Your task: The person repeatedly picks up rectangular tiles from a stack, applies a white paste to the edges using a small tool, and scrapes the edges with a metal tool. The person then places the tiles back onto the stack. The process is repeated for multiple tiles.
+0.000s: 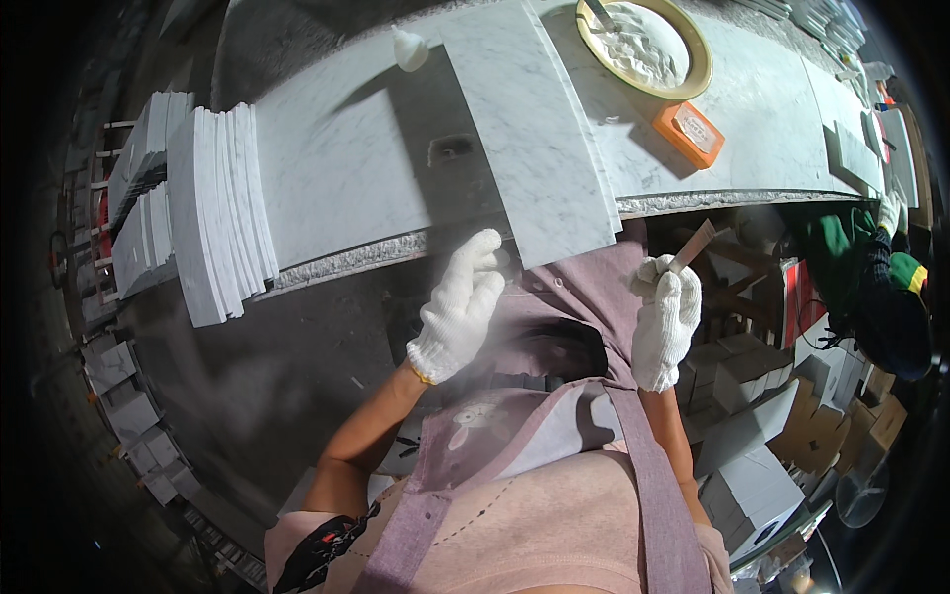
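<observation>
Both my hands wear white knitted gloves. My left hand (460, 309) is raised in front of the work surface, with its fingers partly bent and apart and nothing visible in them. It is nearest the front left corner of a long white marble-look slab (534, 129), which lies across the work surface and juts past its front edge. To the right of that slab's front end, my right hand (665, 322) is closed around a thin, flat brownish strip (693, 246) that sticks up and to the right. The strip's lower end is hidden in the glove.
Cut slabs (220, 203) stand in stacks at the left. On the work surface (336, 168) are a white bottle (409, 49), a yellow-rimmed bowl (643, 49) of white paste and an orange box (690, 135). Cardboard boxes (757, 495) crowd the lower right; another person (886, 287) works at far right.
</observation>
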The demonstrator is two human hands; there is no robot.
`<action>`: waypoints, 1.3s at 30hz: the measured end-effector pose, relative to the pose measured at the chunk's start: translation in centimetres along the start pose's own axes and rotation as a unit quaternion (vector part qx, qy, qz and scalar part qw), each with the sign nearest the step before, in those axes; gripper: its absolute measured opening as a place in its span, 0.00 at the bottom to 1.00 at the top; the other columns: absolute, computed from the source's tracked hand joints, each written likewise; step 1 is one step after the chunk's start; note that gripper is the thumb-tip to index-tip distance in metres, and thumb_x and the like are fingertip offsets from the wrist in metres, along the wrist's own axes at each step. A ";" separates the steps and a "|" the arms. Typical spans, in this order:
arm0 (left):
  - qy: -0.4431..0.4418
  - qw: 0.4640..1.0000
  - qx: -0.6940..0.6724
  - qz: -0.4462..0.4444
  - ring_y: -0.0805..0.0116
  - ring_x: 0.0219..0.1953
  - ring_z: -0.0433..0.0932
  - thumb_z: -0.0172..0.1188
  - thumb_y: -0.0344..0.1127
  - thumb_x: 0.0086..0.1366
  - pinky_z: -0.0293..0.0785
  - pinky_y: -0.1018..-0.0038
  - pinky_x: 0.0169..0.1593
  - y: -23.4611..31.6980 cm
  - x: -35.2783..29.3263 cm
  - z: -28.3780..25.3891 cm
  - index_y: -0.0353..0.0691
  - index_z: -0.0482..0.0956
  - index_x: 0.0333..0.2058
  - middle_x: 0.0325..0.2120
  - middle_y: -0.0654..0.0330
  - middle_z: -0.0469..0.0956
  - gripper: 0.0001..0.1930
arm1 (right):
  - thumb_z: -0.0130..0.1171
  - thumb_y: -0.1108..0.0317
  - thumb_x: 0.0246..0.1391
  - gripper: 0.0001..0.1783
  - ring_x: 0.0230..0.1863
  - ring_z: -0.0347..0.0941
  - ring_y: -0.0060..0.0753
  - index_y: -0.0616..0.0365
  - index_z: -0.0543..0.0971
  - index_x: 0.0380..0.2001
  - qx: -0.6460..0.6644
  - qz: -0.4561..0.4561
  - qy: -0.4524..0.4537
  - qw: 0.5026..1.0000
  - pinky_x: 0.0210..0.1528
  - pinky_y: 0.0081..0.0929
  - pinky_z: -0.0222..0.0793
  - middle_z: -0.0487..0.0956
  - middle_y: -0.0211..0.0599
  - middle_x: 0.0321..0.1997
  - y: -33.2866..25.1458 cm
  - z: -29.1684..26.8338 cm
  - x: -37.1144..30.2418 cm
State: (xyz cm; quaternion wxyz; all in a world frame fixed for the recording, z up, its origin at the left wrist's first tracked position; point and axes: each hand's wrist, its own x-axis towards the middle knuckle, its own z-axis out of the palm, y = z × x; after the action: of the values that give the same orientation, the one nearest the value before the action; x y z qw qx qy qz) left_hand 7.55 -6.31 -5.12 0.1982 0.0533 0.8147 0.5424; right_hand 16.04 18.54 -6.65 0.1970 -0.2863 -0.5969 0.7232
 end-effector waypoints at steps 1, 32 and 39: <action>0.000 1.000 0.000 0.012 0.64 0.54 0.81 0.53 0.27 0.76 0.78 0.66 0.59 0.0 0.1 0.1 0.36 0.68 0.70 0.60 0.52 0.78 0.25 | 0.56 0.61 0.76 0.14 0.41 0.78 0.31 0.61 0.77 0.53 -0.012 0.005 0.002 1.000 0.51 0.36 0.77 0.82 0.37 0.44 0.0 -0.1 0.0; 0.052 0.987 -0.039 -0.150 0.57 0.67 0.71 0.69 0.59 0.69 0.64 0.65 0.70 2.8 7.9 0.7 0.25 0.63 0.71 0.63 0.42 0.73 0.47 | 0.57 0.77 0.71 0.10 0.47 0.80 0.24 0.66 0.80 0.53 -0.082 0.028 -0.138 0.987 0.51 0.24 0.78 0.75 0.47 0.71 -1.6 4.7 1.8; 0.093 0.975 0.020 -0.200 0.60 0.73 0.65 0.69 0.60 0.69 0.59 0.69 0.74 1.9 8.9 0.8 0.21 0.55 0.73 0.72 0.42 0.65 0.53 | 0.59 0.77 0.71 0.14 0.44 0.81 0.22 0.68 0.78 0.57 -0.021 0.113 -0.196 0.974 0.41 0.20 0.81 0.79 0.42 0.64 -2.1 5.7 -0.6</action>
State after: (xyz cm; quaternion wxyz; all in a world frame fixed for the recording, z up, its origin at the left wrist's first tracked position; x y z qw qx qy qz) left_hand -0.57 -2.14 -6.06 0.2250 -0.1573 0.8346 0.4775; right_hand 12.67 14.33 -3.83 -0.0126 -0.2082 -0.6028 0.7701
